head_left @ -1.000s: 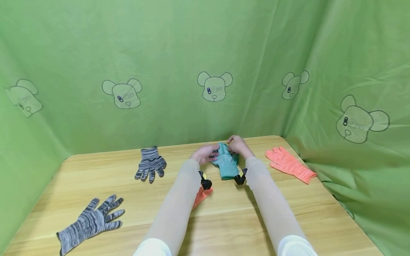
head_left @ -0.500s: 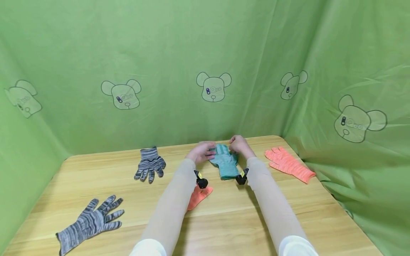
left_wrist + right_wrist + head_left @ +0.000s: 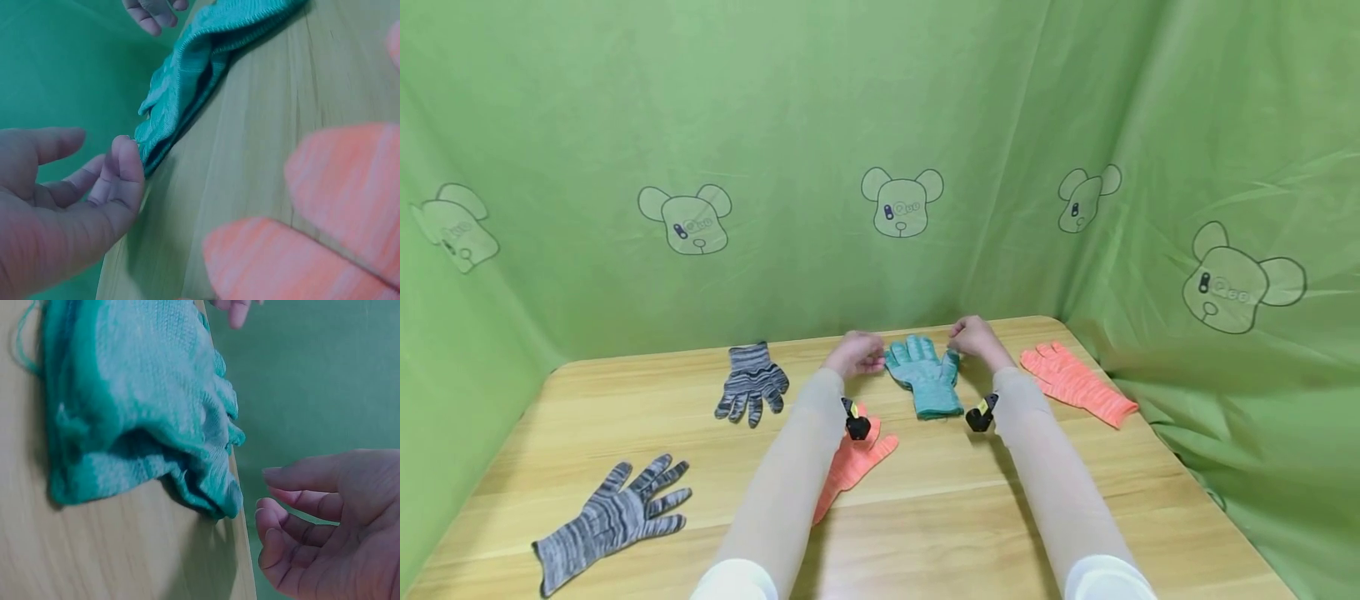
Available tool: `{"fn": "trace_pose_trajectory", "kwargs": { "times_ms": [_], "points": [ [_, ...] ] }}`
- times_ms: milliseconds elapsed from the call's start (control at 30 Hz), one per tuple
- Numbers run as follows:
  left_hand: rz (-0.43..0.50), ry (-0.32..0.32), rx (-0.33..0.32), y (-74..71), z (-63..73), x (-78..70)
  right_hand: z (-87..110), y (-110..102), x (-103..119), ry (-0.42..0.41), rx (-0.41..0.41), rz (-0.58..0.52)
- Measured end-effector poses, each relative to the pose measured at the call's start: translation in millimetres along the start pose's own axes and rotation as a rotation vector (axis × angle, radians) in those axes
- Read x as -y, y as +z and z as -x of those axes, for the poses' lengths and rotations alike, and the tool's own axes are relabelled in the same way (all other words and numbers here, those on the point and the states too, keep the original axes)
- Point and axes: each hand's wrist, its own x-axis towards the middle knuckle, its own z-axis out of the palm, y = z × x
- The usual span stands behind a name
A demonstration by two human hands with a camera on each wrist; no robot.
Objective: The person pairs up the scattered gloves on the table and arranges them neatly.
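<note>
A green knit glove lies on the table near its back edge, fingers spread away from me and cuff toward me. Just left of its fingers is my left hand; in the left wrist view, thumb and fingers are apart and the fingertips come right to the glove's edge. On the other side my right hand hovers beside the glove's thumb. Its own fingers are loosely bent and hold nothing in the right wrist view, with a gap to the green fabric. An orange glove lies partly hidden beneath my left forearm.
Another orange glove lies at the right of the wooden table. Two grey-black striped gloves lie leftward: a striped glove at the back and a larger-looking striped glove in front. A green curtain encloses the back and sides.
The green glove's fingers have been spread out flat. My left hand has moved left off the glove and my right hand slightly right, uncovering more of it and of the near orange glove.
</note>
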Motion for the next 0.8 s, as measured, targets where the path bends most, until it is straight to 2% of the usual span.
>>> {"fn": "trace_pose_trajectory", "kwargs": {
  "times_ms": [233, 500, 800],
  "points": [
    [-0.047, -0.046, 0.003, 2.5, 2.8, 4.1, 0.9, 1, -4, 0.019, 0.032, 0.032],
    [-0.07, -0.043, -0.007, 8.4, 1.1, 7.7, -0.6, 6, -8, 0.026, 0.07, 0.017],
    [-0.081, -0.037, 0.002, 7.8, 4.3, 6.2, -2.5, 6, -13, 0.007, 0.013, 0.006]
  ]
}}
